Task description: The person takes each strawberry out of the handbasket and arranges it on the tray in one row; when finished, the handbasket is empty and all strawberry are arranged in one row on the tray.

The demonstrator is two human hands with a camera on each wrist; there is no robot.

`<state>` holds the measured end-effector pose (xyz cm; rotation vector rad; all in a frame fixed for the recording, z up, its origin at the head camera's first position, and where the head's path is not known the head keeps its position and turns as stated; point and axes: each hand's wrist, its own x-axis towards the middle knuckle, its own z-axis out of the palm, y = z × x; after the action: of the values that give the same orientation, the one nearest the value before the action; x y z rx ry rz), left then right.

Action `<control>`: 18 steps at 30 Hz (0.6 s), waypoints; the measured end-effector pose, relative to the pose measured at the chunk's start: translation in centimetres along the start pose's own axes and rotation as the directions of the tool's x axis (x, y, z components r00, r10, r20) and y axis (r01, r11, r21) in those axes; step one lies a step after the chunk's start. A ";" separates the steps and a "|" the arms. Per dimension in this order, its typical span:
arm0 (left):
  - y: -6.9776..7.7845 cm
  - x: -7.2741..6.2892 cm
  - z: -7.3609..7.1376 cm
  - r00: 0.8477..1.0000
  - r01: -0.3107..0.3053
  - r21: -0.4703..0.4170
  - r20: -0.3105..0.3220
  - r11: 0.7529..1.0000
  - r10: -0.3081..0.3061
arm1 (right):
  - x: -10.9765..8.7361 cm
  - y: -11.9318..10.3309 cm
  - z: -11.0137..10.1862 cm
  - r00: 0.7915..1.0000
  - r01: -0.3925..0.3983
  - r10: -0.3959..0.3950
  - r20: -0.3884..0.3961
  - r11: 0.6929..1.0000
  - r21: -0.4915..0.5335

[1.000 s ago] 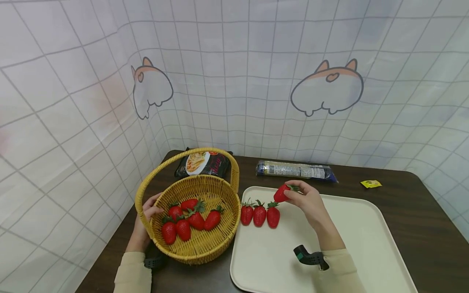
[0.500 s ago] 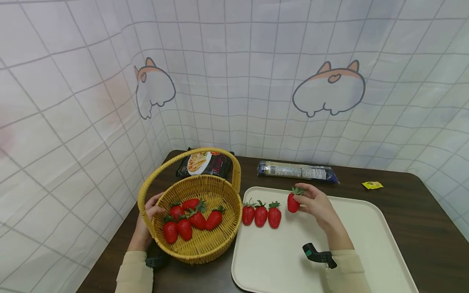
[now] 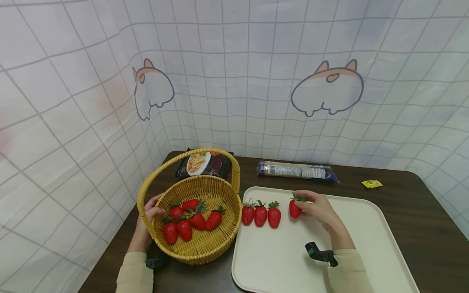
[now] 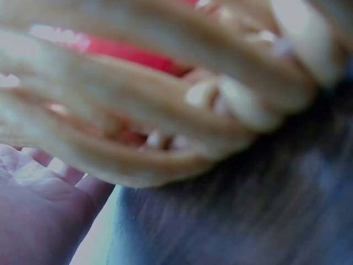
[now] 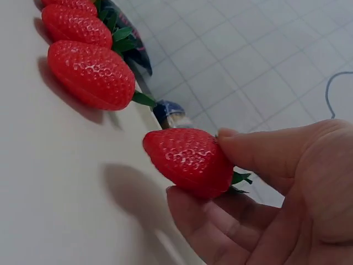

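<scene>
Strawberry, one, red with green leaves (image 3: 295,209): pinched between thumb and fingers of the right hand (image 3: 318,208), raised just above the tray, tip downward, its shadow falling on the surface beneath.

Tray, one, cream, rounded corners (image 3: 271,260): flat on the desk (image 3: 410,203), right of the basket.

Row of strawberries, three (image 3: 260,215): on the tray near its far left corner, side by side, leaves pointing away from the person; the held berry is to their right, apart from them.

Basket, one, yellow woven, arched handle (image 3: 220,195): on the desk, holding six loose strawberries (image 3: 198,221). Left hand (image 3: 147,211) at its outer left side, thumb and fingers apart.

Behind, on the desk: black food packet (image 3: 217,166), partly hidden by the basket; long blue-ended packet (image 3: 293,170); small yellow sachet (image 3: 371,184), farther right.

Backdrop: white gridded cloth (image 3: 249,101), two cartoon animal prints.
</scene>
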<state>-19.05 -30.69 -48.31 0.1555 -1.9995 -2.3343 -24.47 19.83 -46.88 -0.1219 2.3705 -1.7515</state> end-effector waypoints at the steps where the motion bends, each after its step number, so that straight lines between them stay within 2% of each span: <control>1: 0.0 0.0 0.0 1.000 -0.001 0.000 0.001 1.000 0.001 | 0.0 0.0 0.1 1.000 0.000 0.000 0.007 1.000 -0.022; 11: 0.2 -0.2 0.2 1.000 0.000 0.002 -0.006 1.000 0.000 | -0.3 0.2 0.5 0.992 -0.035 0.053 0.113 0.987 -0.154; 18: 0.0 -0.1 0.1 1.000 -0.007 0.000 -0.008 1.000 0.007 | -0.3 0.2 0.7 0.985 0.013 0.021 0.169 0.981 -0.196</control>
<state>-18.95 -30.58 -48.34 0.1580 -1.9928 -2.3260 -24.07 19.33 -47.24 -0.2833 2.4084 -1.4377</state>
